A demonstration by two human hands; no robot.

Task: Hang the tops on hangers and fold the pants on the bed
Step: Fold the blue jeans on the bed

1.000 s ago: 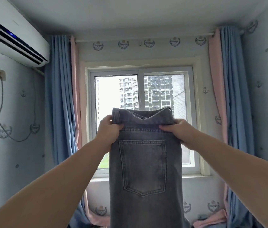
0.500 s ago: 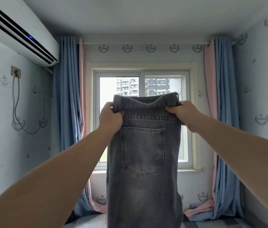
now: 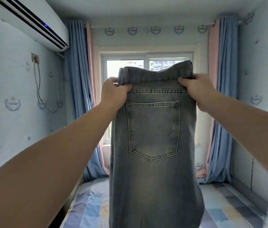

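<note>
Jeans [image 3: 154, 175] hang straight down in front of me, held up at arm's length by the waistband, back pocket [image 3: 153, 130] facing me. L hand [image 3: 114, 93] grips the left end of the band, fingers curled into the cloth. R hand [image 3: 195, 91] grips the right end, thumb on my side. Both hands are on the cloth, so neither is nearer. R corner sits a touch higher, the band near level btw them.

Long axis is vertical: waist on top, legs dropping past the bottom edge, hems out of view. Only one pocket shows, so the jeans look doubled lengthwise, tho I can't be sure.

Bed [image 3: 87, 204] lies below and ahead of the jeans, w/ a patchwork cover in blue, yellow and grey. My guess is the jeans go down flat on it next, lengthwise.

Room, left to right: AC unit [image 3: 31, 22] high on the left wall, cord [image 3: 38, 89] hanging under it, blue-and-pink curtain [image 3: 79, 89], window [image 3: 125, 63] behind the jeans, matching curtain on the right, pale wallpaper w/ anchors. Blurred pale shape at lower right, can't tell what.
</note>
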